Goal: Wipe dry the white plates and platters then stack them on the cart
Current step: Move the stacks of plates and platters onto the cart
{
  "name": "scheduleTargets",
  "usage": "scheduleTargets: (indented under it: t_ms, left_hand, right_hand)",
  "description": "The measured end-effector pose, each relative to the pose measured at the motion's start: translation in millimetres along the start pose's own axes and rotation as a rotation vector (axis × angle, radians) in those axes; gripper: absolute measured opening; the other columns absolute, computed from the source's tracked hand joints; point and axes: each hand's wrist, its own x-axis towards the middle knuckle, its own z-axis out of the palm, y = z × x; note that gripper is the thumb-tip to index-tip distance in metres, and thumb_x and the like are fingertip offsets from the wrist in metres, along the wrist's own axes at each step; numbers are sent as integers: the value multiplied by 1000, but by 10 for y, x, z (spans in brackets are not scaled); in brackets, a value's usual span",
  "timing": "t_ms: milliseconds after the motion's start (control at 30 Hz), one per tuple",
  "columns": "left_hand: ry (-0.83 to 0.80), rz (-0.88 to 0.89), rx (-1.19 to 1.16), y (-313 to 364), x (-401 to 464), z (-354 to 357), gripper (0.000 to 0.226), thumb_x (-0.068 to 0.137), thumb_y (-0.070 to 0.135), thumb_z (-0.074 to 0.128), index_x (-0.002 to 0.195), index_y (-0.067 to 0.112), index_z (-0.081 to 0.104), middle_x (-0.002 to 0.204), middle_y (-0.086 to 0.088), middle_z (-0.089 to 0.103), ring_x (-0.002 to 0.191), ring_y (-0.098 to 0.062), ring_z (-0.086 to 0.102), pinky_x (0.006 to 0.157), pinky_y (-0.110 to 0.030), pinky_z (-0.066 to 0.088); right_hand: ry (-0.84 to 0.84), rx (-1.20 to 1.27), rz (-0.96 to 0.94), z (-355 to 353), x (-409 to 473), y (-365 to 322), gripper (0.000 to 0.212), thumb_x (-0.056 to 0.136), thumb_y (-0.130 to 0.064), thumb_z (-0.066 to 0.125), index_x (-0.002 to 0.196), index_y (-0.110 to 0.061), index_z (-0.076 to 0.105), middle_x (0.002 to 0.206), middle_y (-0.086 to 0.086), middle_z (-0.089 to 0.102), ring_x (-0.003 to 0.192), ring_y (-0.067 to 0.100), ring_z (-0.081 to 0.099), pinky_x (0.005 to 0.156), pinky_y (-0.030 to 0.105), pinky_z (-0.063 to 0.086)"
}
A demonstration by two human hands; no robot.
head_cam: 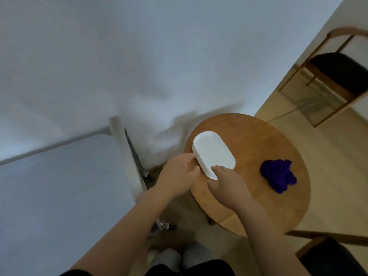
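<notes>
Nearest, the person's two bare forearms reach forward over grey trousers and pale socks. The left hand [178, 173] comes in from the left with its fingers curled against the near left rim of a white oblong ceramic platter [214, 151]; the thumb lies along the platter's side wall. The right hand [227, 185] meets the platter's near end, fingertips laid over the rim into the shallow well and the thumb tucked beneath the edge, so both hands clasp the dish between them. The platter sits at the left part of a round brown wooden table [278, 212]; whether its near end is lifted off the wood I cannot tell.

To the right on the same tabletop, well apart from the platter, lies a crumpled purple cloth [277, 176]. At the lower right corner shows a dark chair seat [336, 257].

Beyond the table the pale wood floor runs back to a wooden-framed chair with a black seat [338, 70]. A white wall [119, 56] fills the left and far side.
</notes>
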Motion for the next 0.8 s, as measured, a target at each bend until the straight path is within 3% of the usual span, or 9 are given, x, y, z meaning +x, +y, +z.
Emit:
scheduleTargets:
  t_ms: [133,233,300,433,600,733,800]
  left_hand:
    - [-148,-84,83,25,568,478,38,94,34,48,130,22,52,128,-2,58,112,-19,56,96,-37,49]
    - [-209,-199,58,-181,929,821,37,94,37,48,125,17,54,126,-6,59,110,-23,57,96,-36,48]
    - [-127,-277,17,-346,1177,1021,40,94,39,48,128,18,49,131,-4,55,115,-24,54,95,-29,41]
    - [17,-399,-6,-615,1721,1355,52,94,45,45,139,21,36,140,-6,46,126,-27,46,102,-48,42]
    - [133,-440,-120,-810,2114,1623,58,94,47,43,145,23,26,145,-5,39,130,-27,40,102,-45,41]
    - [199,-676,-455,-940,2291,1704,54,94,51,40,141,25,34,135,-2,47,119,-25,48,85,-35,42]
    - [190,-682,-513,-951,2261,1738,46,96,47,39,136,24,41,122,2,53,105,-18,51,78,-30,43]
  right_hand:
    - [-107,-66,59,216,90,496,39,94,-42,46,127,-23,51,126,-4,58,109,13,55,86,21,44]
    - [-144,-34,155,455,302,868,39,96,-47,42,127,-26,50,129,-6,56,113,13,54,91,22,42]
    - [-195,151,258,655,481,1106,40,97,-46,39,127,-23,51,131,-2,55,115,15,53,94,24,40]
    - [-295,621,525,972,907,1433,51,96,-54,35,127,-16,51,124,5,57,100,17,54,89,33,42]
    - [-238,966,680,1171,1287,1579,52,94,-54,41,131,-17,45,100,-10,48,88,7,46,69,20,39]
    - [-209,1122,735,1370,1287,1576,52,95,-49,43,140,-23,35,118,-9,47,114,16,47,86,27,39]
    - [-173,1143,725,1425,1251,1595,52,96,-44,46,142,-23,35,129,-7,49,124,18,45,97,32,41]
